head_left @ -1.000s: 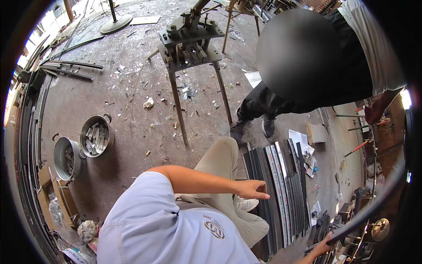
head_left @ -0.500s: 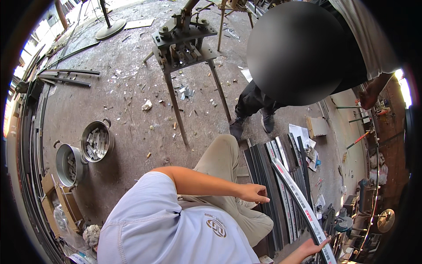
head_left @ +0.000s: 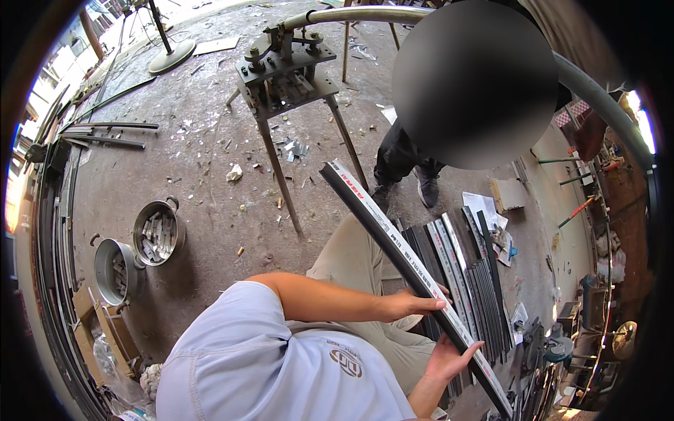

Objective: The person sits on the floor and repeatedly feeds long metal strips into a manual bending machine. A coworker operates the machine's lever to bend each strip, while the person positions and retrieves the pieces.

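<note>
A long black metal profile bar (head_left: pixel 382 240) with a white printed film strip lies slantwise across my front, its far end raised toward the press. My left hand (head_left: pixel 413 303) grips it around the middle, thumb over the top. Lower down, my right hand (head_left: pixel 448 359) is wrapped round the same bar from the near side. On the floor just beyond it, a row of similar dark profile bars (head_left: pixel 484 291) lies side by side, some with white film. My bent leg (head_left: pixel 347 252) is beneath the held bar's far half.
A metal bench press (head_left: pixel 288 70) on legs stands ahead, its long pipe lever (head_left: pixel 372 14) reaching right. Another person (head_left: pixel 397 158) stands at the right front. Two metal pots (head_left: pixel 173 261) with cut pieces sit at left, near a cardboard box (head_left: pixel 116 337). Scraps litter the floor.
The bar has risen from the row and shifted left across me. My left hand, earlier empty, now grips it. The press lever has swung down to the right.
</note>
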`<move>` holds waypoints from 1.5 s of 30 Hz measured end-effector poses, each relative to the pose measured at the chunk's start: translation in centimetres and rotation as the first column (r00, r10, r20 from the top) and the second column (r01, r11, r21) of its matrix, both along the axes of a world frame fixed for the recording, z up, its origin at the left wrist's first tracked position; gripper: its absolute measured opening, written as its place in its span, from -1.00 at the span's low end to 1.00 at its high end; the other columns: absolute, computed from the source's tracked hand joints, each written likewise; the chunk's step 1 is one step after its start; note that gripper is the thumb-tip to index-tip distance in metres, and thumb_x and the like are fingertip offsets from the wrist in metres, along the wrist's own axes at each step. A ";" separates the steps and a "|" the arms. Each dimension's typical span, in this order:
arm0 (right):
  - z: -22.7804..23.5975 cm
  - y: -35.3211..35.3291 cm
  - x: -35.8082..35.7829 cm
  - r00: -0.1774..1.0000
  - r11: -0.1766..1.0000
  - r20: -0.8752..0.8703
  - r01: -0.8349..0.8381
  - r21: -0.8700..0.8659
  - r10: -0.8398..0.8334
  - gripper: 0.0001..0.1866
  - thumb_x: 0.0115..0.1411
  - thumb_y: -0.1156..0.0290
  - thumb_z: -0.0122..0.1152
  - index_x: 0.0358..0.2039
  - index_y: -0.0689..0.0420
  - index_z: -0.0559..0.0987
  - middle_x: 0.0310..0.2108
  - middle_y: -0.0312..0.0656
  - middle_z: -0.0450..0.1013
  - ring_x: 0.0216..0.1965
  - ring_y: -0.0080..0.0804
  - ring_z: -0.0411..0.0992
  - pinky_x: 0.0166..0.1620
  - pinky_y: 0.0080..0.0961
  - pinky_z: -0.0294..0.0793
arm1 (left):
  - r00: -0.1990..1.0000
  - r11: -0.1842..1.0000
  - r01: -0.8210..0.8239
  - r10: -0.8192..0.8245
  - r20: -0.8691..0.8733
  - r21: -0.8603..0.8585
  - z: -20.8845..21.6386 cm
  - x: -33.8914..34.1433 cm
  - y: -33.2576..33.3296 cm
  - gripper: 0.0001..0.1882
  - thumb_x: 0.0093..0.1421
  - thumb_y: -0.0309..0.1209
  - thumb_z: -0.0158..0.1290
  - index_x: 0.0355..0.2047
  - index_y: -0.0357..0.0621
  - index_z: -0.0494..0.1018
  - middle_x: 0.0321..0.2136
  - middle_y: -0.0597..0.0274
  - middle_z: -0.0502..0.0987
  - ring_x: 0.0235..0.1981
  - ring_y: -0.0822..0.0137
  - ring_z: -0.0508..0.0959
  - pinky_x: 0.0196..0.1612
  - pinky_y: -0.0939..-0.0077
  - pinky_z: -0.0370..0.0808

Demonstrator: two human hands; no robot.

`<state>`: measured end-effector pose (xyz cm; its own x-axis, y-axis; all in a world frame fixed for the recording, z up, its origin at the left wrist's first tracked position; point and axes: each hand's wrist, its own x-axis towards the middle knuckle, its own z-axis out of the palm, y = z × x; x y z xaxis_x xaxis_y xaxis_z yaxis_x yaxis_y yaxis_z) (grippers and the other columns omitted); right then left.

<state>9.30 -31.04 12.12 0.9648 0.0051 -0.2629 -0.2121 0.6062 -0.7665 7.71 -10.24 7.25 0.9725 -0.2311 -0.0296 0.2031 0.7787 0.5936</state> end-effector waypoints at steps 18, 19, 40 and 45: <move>-3.7 -14.7 -1.3 0.753 -0.261 0.200 0.445 -0.857 0.626 -0.28 0.07 0.22 0.55 0.18 0.24 0.45 0.21 0.07 0.37 0.25 0.13 0.30 0.31 0.03 0.24 | 0.799 0.901 -0.352 0.430 -0.420 0.253 -3.2 1.3 6.1 -0.21 0.17 0.20 0.32 0.04 -0.26 0.39 -0.14 0.08 0.66 -0.23 0.27 0.71 -0.01 0.29 0.68; -3.9 -16.1 -1.1 0.775 -0.301 0.139 0.395 -0.868 0.616 -0.17 -0.01 0.18 0.60 0.22 0.22 0.43 0.21 0.08 0.38 0.26 0.14 0.30 0.32 0.03 0.25 | 0.792 0.895 -0.356 0.442 -0.422 0.269 -3.4 1.1 6.5 -0.20 0.15 0.22 0.33 0.03 -0.26 0.39 -0.15 0.07 0.66 -0.24 0.27 0.71 -0.03 0.29 0.69; -3.5 -16.0 2.0 0.715 -0.439 -0.466 -0.244 -0.865 0.521 -0.47 0.03 0.03 0.56 -0.32 0.30 0.65 -0.43 0.12 0.59 -0.35 0.08 0.58 -0.21 -0.14 0.52 | 0.761 0.841 -0.330 0.505 -0.407 0.428 -1.9 3.9 16.8 -0.10 0.08 0.34 0.28 0.09 -0.23 0.44 -0.17 0.16 0.62 -0.36 0.37 0.66 -0.28 0.44 0.67; -4.2 -14.9 2.9 0.704 -0.446 -0.450 -0.207 -0.871 0.550 -0.46 0.04 0.01 0.55 -0.28 0.30 0.67 -0.42 0.12 0.61 -0.32 0.10 0.60 -0.19 -0.14 0.53 | 0.717 0.814 -0.393 0.562 -0.412 0.427 -2.3 5.0 18.7 -0.11 0.08 0.32 0.29 0.11 -0.21 0.44 -0.12 0.18 0.61 -0.31 0.37 0.63 -0.29 0.44 0.64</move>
